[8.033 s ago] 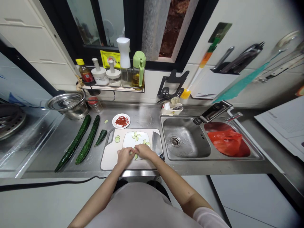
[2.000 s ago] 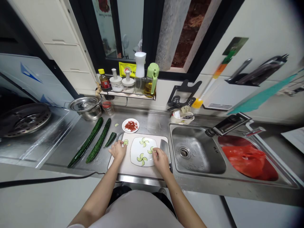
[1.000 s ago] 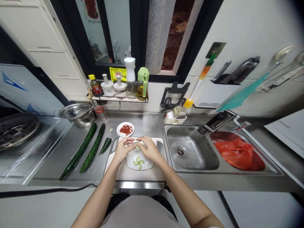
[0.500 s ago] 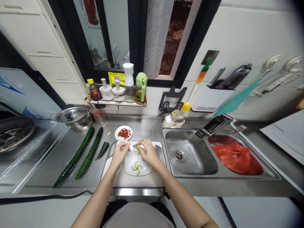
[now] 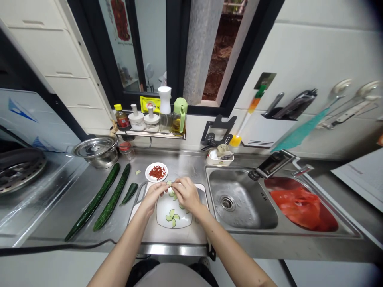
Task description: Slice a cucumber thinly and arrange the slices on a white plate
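Note:
Over the far part of a white square plate, my left hand and my right hand meet at the fingertips. Both are closed in a pinch, and a thin green-edged cucumber slice shows between them. More cucumber slices lie just below the fingertips, partly hidden by my right hand. Nearer to me on the plate, several half-moon slices form a pinwheel flower. Under the plate is a pale cutting board. A small white dish of red goji-like pieces stands behind my left hand.
Two long cucumbers and a short cucumber piece lie left of the board. A lidded steel pot stands behind them. On the right is a sink with a red bag in its second basin. Seasonings fill a shelf.
My hands have drawn together, so the fingertips that were apart now meet over the plate's far part. The pinwheel of slices is unchanged. The whole view has shifted slightly.

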`<state>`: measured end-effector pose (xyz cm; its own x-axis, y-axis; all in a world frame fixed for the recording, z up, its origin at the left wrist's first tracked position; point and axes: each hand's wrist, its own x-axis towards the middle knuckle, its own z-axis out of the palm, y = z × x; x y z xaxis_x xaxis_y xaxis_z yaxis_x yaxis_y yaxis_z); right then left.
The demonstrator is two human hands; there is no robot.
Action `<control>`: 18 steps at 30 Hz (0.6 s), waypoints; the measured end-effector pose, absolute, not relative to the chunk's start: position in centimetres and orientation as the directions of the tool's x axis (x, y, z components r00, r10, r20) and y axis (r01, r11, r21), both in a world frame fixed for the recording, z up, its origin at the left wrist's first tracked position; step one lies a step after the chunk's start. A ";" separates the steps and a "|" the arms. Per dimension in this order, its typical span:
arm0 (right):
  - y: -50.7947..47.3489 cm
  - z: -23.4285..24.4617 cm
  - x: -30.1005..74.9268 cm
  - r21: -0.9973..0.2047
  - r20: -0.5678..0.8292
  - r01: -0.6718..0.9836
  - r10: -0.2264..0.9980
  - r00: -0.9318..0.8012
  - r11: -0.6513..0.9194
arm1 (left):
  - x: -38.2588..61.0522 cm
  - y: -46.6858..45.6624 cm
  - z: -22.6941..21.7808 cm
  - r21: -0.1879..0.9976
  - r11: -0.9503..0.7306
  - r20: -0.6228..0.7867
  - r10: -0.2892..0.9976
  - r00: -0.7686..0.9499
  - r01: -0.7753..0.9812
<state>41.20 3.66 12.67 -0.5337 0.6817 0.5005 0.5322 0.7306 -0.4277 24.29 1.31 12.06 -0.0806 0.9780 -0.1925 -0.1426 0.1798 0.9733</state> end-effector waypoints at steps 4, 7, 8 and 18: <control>3.5 12.8 40.9 -0.481 0.496 0.506 0.698 -0.517 0.716 | 24.3 1.1 12.1 0.977 0.143 -0.158 0.984 -0.087 -0.158; 3.4 12.8 40.7 -0.532 0.505 0.474 0.712 -0.488 0.702 | 24.4 0.9 12.3 0.971 0.130 -0.151 0.984 -0.093 -0.203; 3.3 12.8 40.6 -0.550 0.505 0.461 0.717 -0.481 0.696 | 24.3 0.8 12.4 0.968 0.127 -0.149 0.985 -0.092 -0.214; 3.2 13.5 40.0 -0.697 0.398 0.410 0.793 -0.461 0.588 | 23.9 0.6 11.9 0.969 0.106 -0.126 0.989 -0.076 -0.222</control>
